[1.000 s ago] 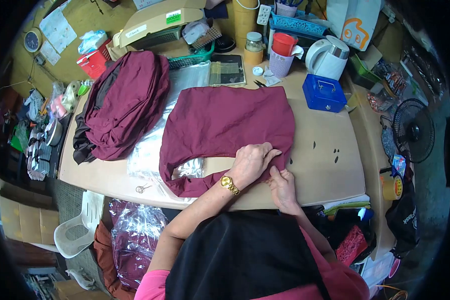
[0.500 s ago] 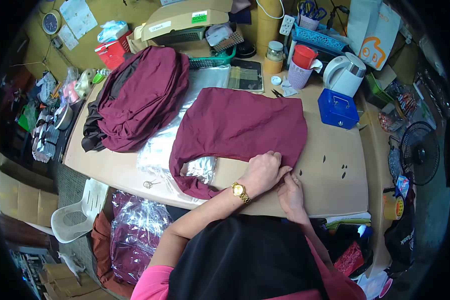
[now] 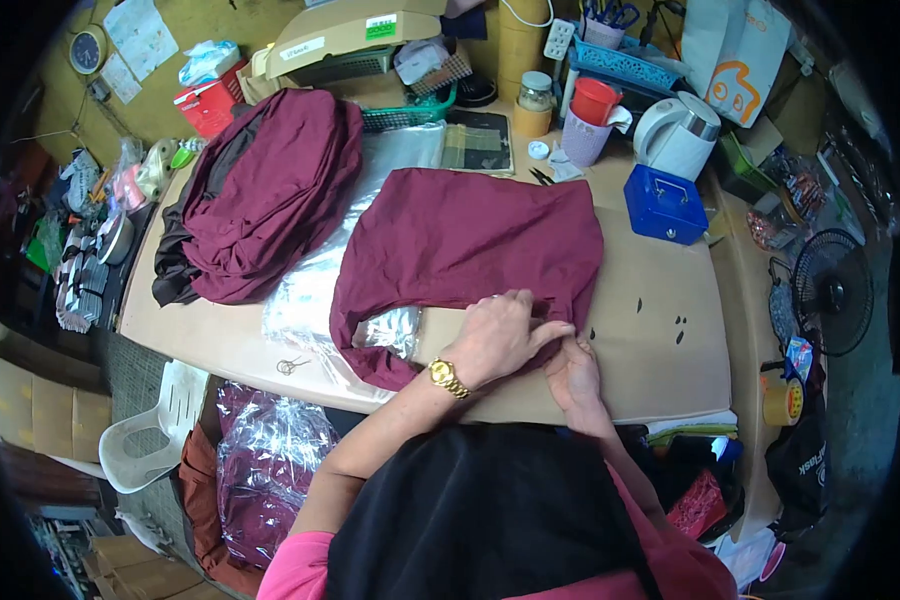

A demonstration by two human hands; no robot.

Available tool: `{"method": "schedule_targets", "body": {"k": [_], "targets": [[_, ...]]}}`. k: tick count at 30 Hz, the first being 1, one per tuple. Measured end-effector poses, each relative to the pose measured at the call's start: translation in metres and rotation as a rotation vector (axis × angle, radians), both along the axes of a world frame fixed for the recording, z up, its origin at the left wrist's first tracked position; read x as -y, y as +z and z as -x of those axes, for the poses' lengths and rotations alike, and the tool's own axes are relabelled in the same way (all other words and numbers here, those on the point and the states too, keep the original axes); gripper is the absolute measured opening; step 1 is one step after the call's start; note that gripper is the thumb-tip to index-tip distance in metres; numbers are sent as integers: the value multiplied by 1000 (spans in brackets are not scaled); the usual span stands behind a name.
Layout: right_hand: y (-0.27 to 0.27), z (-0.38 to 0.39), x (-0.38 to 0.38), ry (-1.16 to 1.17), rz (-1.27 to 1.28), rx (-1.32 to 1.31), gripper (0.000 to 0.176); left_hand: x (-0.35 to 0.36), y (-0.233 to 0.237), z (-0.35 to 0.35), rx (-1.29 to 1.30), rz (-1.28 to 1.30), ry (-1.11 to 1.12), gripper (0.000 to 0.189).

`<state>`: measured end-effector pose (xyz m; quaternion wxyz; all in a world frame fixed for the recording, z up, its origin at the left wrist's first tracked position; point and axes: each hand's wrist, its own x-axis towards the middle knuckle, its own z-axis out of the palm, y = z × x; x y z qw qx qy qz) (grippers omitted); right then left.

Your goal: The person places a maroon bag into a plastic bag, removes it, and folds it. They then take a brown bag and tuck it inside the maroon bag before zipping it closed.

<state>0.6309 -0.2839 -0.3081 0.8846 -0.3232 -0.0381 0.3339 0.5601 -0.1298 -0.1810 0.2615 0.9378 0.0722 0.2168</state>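
Note:
A maroon cloth piece (image 3: 470,235) with a curved, hood-like outline lies on the table. Its lower right edge runs between my two hands. My left hand (image 3: 500,335), with a gold watch on the wrist, has its fingers curled over this edge and its thumb pointing right. Close beside it, my right hand (image 3: 574,376) is palm up, with fingertips closed at the same edge near the left thumb. The exact pinch is partly hidden behind the left hand. A narrow band of the cloth loops down at the left, near my left forearm.
A heap of maroon cloth (image 3: 270,200) lies at the left on the table (image 3: 660,370). Clear plastic sheets (image 3: 305,290) lie partly beneath the worked piece. Behind stand a blue cash box (image 3: 667,205), a kettle (image 3: 675,135) and a pen cup (image 3: 583,140). Small dark scraps (image 3: 680,328) lie right.
My left hand has shifted slightly left and up, its thumb now stretched toward the right hand. The cloth's lower edge is more bunched between the hands. The whole view has moved a little.

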Motion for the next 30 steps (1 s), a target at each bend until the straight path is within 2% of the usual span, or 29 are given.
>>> {"method": "schedule_targets", "body": {"k": [2, 3, 6, 7, 8, 9, 10, 12, 17, 21, 23, 25, 27, 29, 30], "targets": [[17, 2, -6, -67, 47, -32, 22, -8, -7, 1, -128, 24, -177, 26], [36, 5, -10, -67, 18, -105, 22, -8, -11, 1, -44, 66, -172, 25], [46, 7, -15, -83, -5, -189, 22, -4, -15, 1, -106, 103, -99, 25], [45, 7, -16, -96, -4, -190, 22, -3, -15, 2, -109, 104, -101, 25], [41, 6, -16, -98, -7, -188, 22, -2, -12, 0, 2, 95, -94, 25], [32, 5, -15, -95, 17, -110, 21, 0, -11, -1, 112, 88, -86, 24], [24, 5, -14, -92, 43, -35, 21, 2, -10, -3, 110, 89, -86, 24], [16, 5, -14, -88, 66, -5, 17, 5, -8, -8, 221, 28, -90, 24], [27, 8, -12, -101, 136, 18, 11, 1, -18, -17, 77, 212, -117, 23], [-3, 6, -11, -127, 76, 36, 10, 2, -15, -12, -44, 328, -71, 24], [-8, -3, -15, -142, 70, 60, 12, -1, -1, -5, 1, 306, -100, 25], [13, -6, -16, -122, 85, 46, 20, -8, 6, 9, 33, 290, -133, 27], [39, -6, -20, -124, 10, -26, 26, -19, 9, 22, -160, 48, -150, 29], [53, -1, -19, -66, -100, -65, 44, -23, 1, 27, -171, 73, -144, 28], [53, -2, -21, -61, -103, -64, 44, -24, -2, 28, -179, 98, -139, 27]]}}
